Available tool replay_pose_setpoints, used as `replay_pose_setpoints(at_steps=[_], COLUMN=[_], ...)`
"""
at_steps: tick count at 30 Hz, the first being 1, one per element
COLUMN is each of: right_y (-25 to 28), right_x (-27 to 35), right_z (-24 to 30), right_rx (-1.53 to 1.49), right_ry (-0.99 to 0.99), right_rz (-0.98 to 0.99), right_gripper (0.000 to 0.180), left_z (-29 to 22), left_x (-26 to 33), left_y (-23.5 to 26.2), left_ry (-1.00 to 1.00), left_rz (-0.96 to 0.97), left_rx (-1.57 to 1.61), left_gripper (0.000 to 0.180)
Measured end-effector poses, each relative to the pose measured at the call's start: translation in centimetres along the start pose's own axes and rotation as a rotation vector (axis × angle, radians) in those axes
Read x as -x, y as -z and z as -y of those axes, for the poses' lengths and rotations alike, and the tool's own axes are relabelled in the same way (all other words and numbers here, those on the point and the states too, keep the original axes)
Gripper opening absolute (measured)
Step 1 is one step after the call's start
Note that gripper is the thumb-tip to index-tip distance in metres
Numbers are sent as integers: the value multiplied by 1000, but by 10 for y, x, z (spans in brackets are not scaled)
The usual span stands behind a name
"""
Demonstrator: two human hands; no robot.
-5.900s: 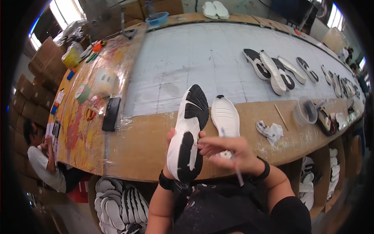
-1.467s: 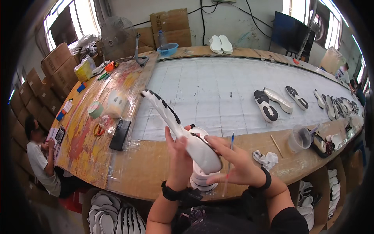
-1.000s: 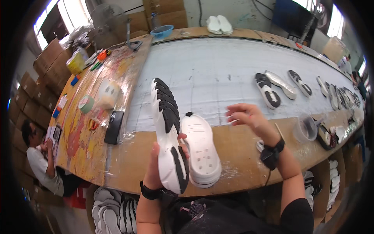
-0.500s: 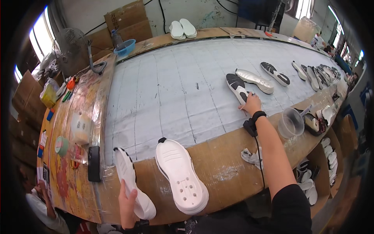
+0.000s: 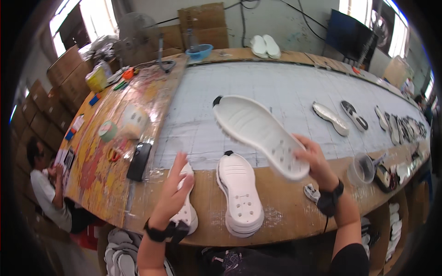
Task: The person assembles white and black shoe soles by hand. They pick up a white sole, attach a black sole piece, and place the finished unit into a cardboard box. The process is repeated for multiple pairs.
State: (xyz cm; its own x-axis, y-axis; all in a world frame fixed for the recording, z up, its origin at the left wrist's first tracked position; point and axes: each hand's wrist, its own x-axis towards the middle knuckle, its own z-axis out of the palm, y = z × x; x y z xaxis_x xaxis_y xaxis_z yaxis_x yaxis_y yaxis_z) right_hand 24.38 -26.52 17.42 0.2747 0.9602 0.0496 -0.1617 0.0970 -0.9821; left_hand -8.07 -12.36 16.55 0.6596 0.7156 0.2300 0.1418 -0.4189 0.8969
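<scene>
My right hand (image 5: 315, 158) grips the heel end of a white shoe sole (image 5: 258, 131). The sole is tilted above the table, its inner face with a cluster of round holes turned up and its black-tipped toe pointing to the far left. My left hand (image 5: 171, 197) is open, fingers stretched upward, over a second white shoe sole (image 5: 188, 212) at the front edge, partly hiding it. Whether it touches that sole I cannot tell. Between my hands a stack of white soles (image 5: 239, 188) lies inner side up, toe pointing away.
On the white sheeted table (image 5: 221, 80) lie a silvery sole (image 5: 330, 118), a black-and-white sole (image 5: 354, 116) and a row of several others. A clear plastic cup (image 5: 361, 169) stands right; a black case (image 5: 139, 162) and a jar (image 5: 107, 131) left. A person (image 5: 48, 188) sits far left.
My right hand has lifted the black-and-white sole off the sheet, brought it nearer and turned its inner side up. My left hand has risen with fingers spread. The view has shifted left.
</scene>
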Motion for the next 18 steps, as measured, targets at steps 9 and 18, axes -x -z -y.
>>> replay_pose_setpoints(at_steps=[9, 18], right_y=[-39, -69], right_x=[69, 54], right_z=[-5, -6], right_rx=[885, -403], right_ry=[855, -237], right_rz=[117, 200], right_gripper=[45, 47], left_z=[-75, -74], left_x=[-35, -8], left_y=[-18, -82], left_ry=[-18, -234], left_rz=[-199, -107], left_rx=[726, 670], left_gripper=[51, 72])
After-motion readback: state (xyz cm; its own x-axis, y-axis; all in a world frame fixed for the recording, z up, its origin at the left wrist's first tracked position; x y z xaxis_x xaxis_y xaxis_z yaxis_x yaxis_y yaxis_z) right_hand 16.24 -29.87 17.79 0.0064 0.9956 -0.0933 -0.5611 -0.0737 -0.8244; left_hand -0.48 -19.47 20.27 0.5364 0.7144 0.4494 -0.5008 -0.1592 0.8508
